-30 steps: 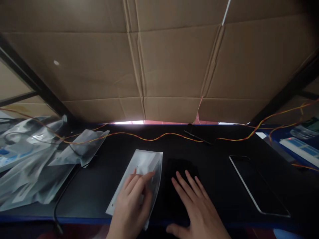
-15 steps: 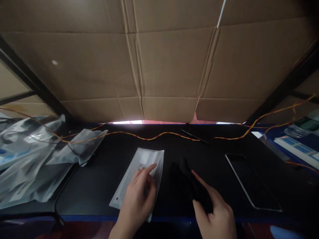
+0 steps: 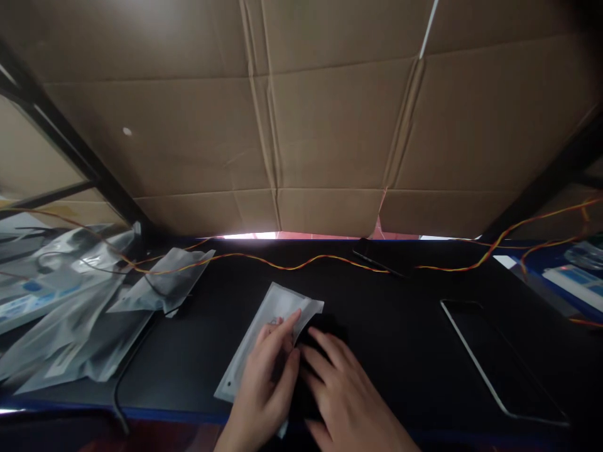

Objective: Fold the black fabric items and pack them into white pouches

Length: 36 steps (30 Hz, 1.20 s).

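My left hand is closed on a translucent plastic bag with a small round hole near its lower corner. Its index finger and thumb are at the bag's right edge, and the bag lies slanted on the table. Right beside it, my right hand curves over a black, soft-looking bundle. The bundle is very dark against the black surface, so its outline and kind are hard to make out. Most of it is hidden beneath the right hand's fingers, which point toward the bag's edge.
A phone-like slab lies on the black table at right. Several clear bags pile up at left. A red-yellow wire crosses the back near a thin dark object. Cardboard rises behind; a power strip is far right.
My right hand has moved left with the black bundle and turned palm down beside the bag. The bag's upper right corner is lifted more. The whole view has shifted slightly.
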{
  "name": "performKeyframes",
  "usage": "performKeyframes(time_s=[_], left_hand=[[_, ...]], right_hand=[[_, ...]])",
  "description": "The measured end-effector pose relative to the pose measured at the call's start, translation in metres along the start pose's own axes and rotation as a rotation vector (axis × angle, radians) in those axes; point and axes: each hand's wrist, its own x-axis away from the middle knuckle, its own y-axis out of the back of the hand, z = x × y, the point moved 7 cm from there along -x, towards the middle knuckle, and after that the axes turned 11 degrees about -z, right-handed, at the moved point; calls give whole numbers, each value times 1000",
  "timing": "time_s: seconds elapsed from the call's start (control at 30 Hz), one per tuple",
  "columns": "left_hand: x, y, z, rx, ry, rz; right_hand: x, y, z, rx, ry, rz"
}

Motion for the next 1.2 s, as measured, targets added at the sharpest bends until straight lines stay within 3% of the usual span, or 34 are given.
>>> performKeyframes(time_s=[0.07,0.13,0.23,0.37,0.53,0.67,0.8,0.87,0.93,1.07,1.2], left_hand=[[2,0,-3,-10,-25,50],[5,-2,-4,-31,-32,108],[12,-4,1,-109,-10,173],[16,6,15,-255,-27,216],[1,21,15,-246,-231,402],[-3,11,10,-237,-325,532],[4,3,4,-173,-240,500],[8,3,2,-145,-183,462],[10,8,3,-139,-143,437],[8,24,13,-197,-154,472],[5,32,17,-273,-271,503]], right_hand=[[-6,8,6,-107,70,39],[-12,11,2,-170,21,56],[-23,5,-5,-209,-76,75],[-31,-4,-1,-217,-31,94],[-22,-6,5,-260,97,122],[-17,-19,9,-272,134,132],[-28,-39,10,-254,-27,-51],[-34,-45,7,-198,-134,-172],[-37,-46,7,-173,-161,-213],[-27,-30,6,-300,-83,-84],[-11,-13,2,-408,-48,59]])
